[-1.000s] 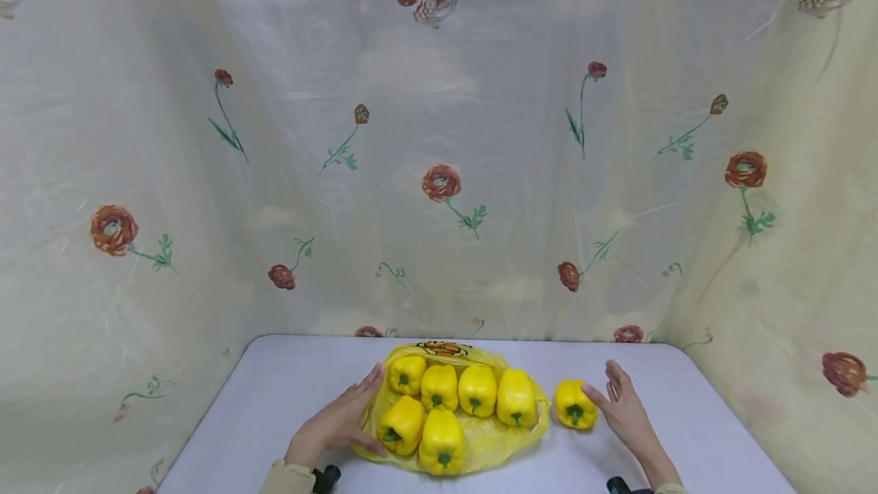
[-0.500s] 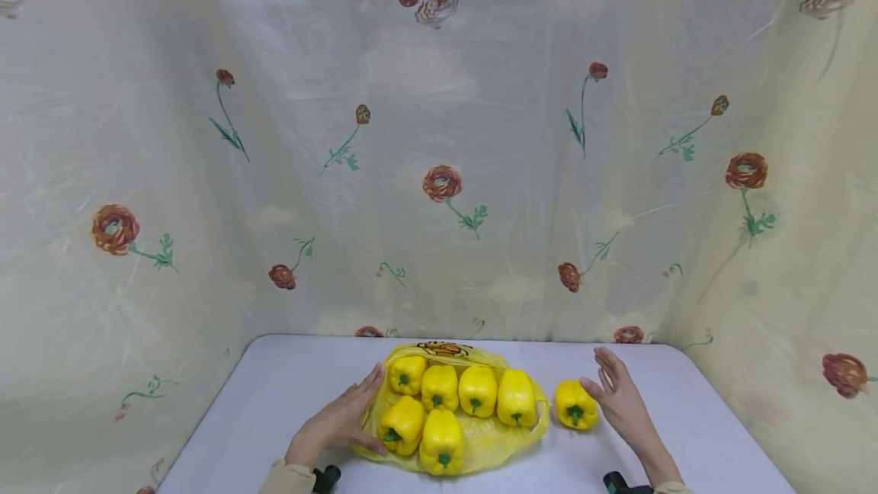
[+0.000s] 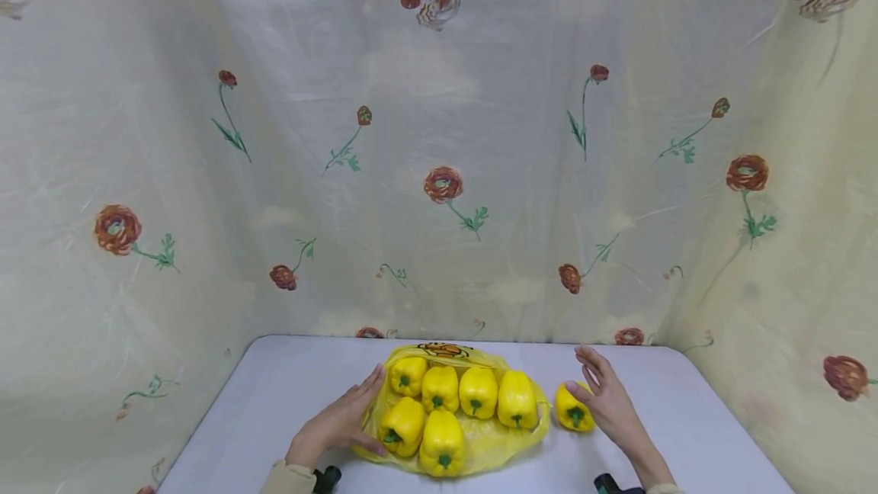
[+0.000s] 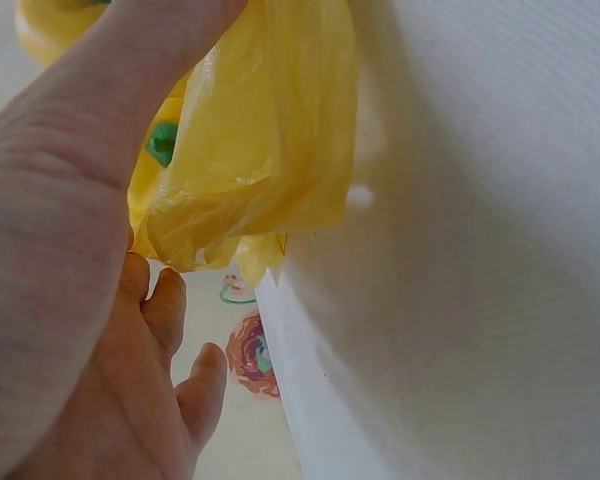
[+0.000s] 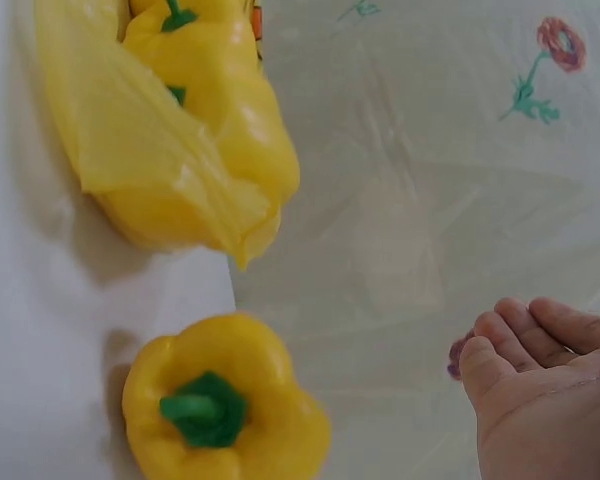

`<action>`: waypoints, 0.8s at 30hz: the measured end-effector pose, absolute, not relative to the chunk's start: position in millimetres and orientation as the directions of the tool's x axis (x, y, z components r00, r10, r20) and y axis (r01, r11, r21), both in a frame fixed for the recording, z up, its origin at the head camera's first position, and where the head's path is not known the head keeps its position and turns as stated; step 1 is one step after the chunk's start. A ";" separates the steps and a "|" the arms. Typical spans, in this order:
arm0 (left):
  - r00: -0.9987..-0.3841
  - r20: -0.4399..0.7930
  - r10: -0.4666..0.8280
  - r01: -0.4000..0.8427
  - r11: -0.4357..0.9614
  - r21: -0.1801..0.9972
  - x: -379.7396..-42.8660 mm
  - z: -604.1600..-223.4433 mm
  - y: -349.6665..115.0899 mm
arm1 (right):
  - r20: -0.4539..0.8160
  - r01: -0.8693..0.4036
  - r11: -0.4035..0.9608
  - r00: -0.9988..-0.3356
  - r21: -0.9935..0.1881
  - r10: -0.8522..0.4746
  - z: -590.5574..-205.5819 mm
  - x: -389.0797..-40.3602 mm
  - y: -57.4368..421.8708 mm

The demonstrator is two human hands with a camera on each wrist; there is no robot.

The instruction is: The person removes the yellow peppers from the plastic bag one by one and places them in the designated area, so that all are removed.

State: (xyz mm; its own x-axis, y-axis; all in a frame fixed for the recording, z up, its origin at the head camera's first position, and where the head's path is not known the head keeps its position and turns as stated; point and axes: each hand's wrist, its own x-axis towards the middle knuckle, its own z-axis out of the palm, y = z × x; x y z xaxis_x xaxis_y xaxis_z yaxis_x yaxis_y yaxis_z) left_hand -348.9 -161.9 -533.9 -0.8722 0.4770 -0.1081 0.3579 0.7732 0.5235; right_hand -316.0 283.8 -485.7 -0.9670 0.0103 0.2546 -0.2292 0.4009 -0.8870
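A yellow plastic bag [image 3: 495, 444] lies on the table with several yellow bell peppers [image 3: 442, 441] in its mouth, green stems facing me. Along the bag's left edge rests my left hand [image 3: 336, 424], fingers extended and thumb apart; in the left wrist view the bag film [image 4: 270, 130] hangs between thumb and fingers. One lone bell pepper [image 5: 230, 400] sits on the table to the right of the bag. Above and right of it hovers my right hand [image 3: 613, 408], fingers extended and nothing held; its thumb overlaps the pepper in the head view.
The white table [image 3: 693, 433] has rounded back corners. A pale curtain [image 3: 507, 250] printed with red flowers hangs behind it and at both sides. Dark wrist-worn devices, one of them a black camera [image 3: 327, 479], sit at the wrists.
My right hand has risen slightly and shifted left, over the lone bell pepper, covering more of its right side. The left hand, the bag and the peppers have stayed in place.
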 end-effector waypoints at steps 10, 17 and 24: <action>-0.873 -0.113 0.475 0.352 0.774 0.527 -352.5 -535.9 -162.8 | 0.262 -0.255 0.405 -0.964 -0.878 -0.039 -472.2 -304.7 265.1; -0.872 -0.106 0.478 0.361 0.775 0.518 -352.5 -535.7 -162.8 | 0.266 -0.277 0.439 -0.960 -0.855 -0.089 -475.1 -303.0 248.1; -0.870 -0.108 0.481 0.360 0.770 0.527 -350.2 -534.0 -163.0 | 0.283 -0.320 0.361 -0.947 -0.876 -0.153 -480.0 -299.8 235.3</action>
